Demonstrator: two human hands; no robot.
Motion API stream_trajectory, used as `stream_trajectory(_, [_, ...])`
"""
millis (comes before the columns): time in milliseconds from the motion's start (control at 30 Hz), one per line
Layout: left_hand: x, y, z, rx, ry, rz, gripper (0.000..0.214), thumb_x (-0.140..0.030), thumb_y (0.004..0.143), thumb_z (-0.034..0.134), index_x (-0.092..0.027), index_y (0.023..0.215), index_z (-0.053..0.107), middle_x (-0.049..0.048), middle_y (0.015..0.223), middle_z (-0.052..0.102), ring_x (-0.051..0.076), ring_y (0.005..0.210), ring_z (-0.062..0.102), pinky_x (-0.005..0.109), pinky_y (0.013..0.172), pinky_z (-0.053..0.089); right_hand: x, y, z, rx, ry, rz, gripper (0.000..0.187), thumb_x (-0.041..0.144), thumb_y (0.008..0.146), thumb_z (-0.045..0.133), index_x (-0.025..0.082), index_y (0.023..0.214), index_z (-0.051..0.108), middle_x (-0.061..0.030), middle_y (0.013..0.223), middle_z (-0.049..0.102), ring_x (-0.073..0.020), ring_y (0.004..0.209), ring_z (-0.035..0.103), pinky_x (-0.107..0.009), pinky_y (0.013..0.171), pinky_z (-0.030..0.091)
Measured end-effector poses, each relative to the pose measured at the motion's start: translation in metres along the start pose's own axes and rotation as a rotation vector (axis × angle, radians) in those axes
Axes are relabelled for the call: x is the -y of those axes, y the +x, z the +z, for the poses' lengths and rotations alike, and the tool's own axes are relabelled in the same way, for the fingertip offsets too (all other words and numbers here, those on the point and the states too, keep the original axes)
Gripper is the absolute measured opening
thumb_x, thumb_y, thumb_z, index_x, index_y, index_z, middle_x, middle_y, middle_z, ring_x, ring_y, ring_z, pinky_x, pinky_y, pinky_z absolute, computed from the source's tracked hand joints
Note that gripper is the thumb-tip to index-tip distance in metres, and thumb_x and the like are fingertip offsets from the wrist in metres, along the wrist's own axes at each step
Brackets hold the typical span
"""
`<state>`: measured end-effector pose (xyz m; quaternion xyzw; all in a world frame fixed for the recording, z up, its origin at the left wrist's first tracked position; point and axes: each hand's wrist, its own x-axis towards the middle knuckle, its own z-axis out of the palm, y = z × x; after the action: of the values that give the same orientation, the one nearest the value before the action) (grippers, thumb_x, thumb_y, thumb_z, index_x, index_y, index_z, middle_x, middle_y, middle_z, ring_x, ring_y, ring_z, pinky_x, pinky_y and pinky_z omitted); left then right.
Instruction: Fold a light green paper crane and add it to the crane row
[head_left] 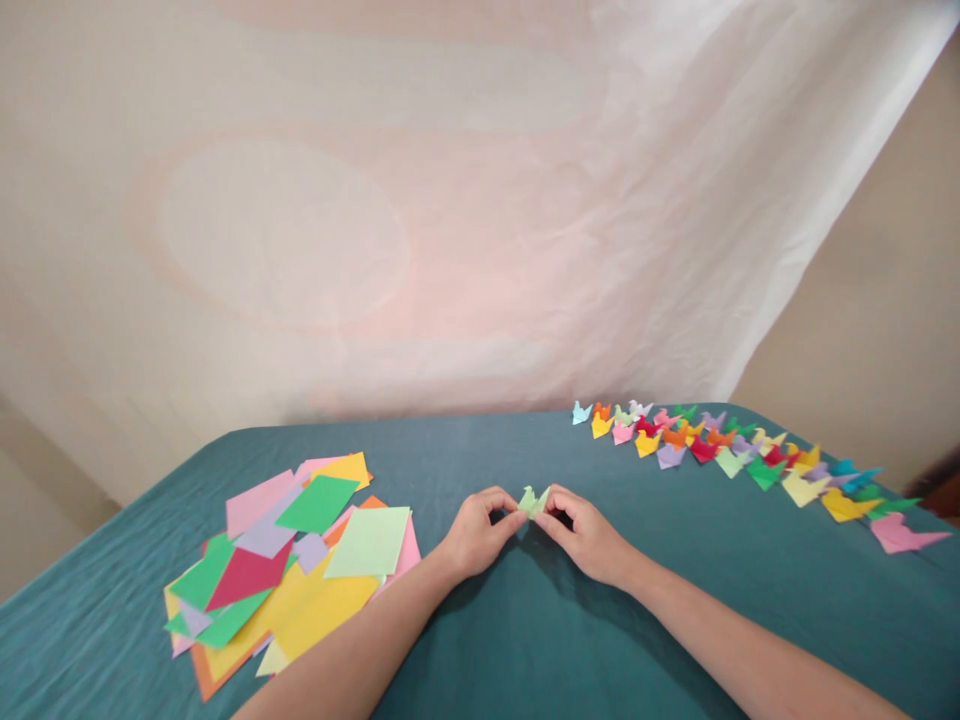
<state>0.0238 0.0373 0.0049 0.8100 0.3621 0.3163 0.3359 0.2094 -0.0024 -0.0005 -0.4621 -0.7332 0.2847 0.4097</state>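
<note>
A small light green origami bird (pixel 533 502) is held up between my two hands, just above the cloth. My left hand (pixel 484 530) pinches its left side between thumb and fingers. On the opposite side, my right hand (pixel 583 533) has thumb and index finger closed on its right tip. The bird's pointed folds show between the fingertips; its lower edges are partly covered by them.
A dark green cloth (pixel 465 455) covers the table. Loose coloured paper squares (pixel 315 610) lie heaped on the left, beside my left forearm. Rows of folded paper birds (pixel 731 460) stand along the right side. A pale curtain (pixel 450 200) hangs behind.
</note>
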Motion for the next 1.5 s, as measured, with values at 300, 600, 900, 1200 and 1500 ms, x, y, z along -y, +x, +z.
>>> stream_trajectory(300, [-0.001,-0.001,0.001,-0.026,0.014,0.009,0.022,-0.032,0.083,0.054,-0.016,0.071,0.064,0.0008,0.072,0.059,0.014,0.070,0.055,0.023,0.067,0.041,-0.003,0.000,0.001,-0.003,-0.017,-0.043,0.016,0.029,0.085,0.051,0.019,0.073,0.053,-0.0016,0.079,0.054,-0.0145,0.073,0.051,-0.026,0.067,0.041])
stream_trajectory(600, [0.005,-0.001,0.005,-0.091,-0.009,0.051,0.016,-0.026,0.076,0.065,-0.020,0.090,0.065,0.0020,0.092,0.062,0.016,0.088,0.056,0.026,0.081,0.041,-0.010,0.000,0.002,-0.103,-0.192,-0.059,0.018,0.024,0.084,0.051,0.019,0.067,0.052,-0.0014,0.074,0.053,-0.0157,0.071,0.051,-0.028,0.067,0.040])
stream_trajectory(900, [0.008,0.000,0.005,-0.117,0.040,0.021,0.011,-0.024,0.082,0.057,-0.020,0.089,0.064,0.0022,0.090,0.063,0.017,0.088,0.056,0.028,0.081,0.041,-0.018,0.001,0.007,-0.082,-0.357,-0.053,0.014,0.023,0.079,0.055,0.020,0.066,0.052,-0.0008,0.072,0.054,-0.0160,0.070,0.051,-0.029,0.067,0.040])
stream_trajectory(1200, [0.007,-0.001,0.006,-0.089,0.087,0.040,0.007,-0.023,0.079,0.059,-0.021,0.083,0.065,0.0012,0.085,0.065,0.017,0.084,0.058,0.029,0.082,0.042,-0.006,-0.002,0.003,-0.116,-0.295,-0.090,0.012,0.021,0.077,0.055,0.021,0.088,0.061,-0.0048,0.088,0.058,-0.0199,0.084,0.054,-0.034,0.077,0.042])
stream_trajectory(1500, [0.005,-0.001,0.007,-0.053,0.198,0.046,0.007,-0.024,0.078,0.060,-0.021,0.081,0.067,0.0029,0.084,0.063,0.019,0.086,0.055,0.031,0.081,0.040,-0.010,0.000,0.005,-0.109,-0.282,-0.105,0.006,0.024,0.078,0.059,0.022,0.083,0.062,-0.0040,0.084,0.058,-0.0195,0.083,0.054,-0.034,0.077,0.041])
